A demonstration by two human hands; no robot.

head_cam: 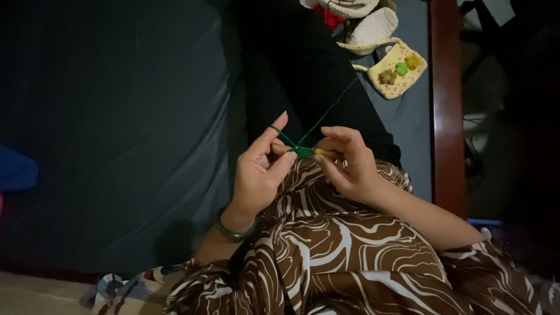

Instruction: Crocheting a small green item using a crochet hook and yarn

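Sitting over a dark grey-green sheet (116, 116) in dim light, the person is working above a lap draped in brown-and-white swirl fabric (326, 245). A reddish wooden post (446, 105) is standing to the right, with a yellow crocheted pouch (398, 69) lying beside it. The left hand (259, 172) is pinching a small green crochet piece (303, 151), green yarn (332, 108) looped over its forefinger. The right hand (350, 163) is closing narrowly on a yellowish hook handle (324, 153); its tip is hidden. The cream crocheted items (361, 17) are cut off at the top.
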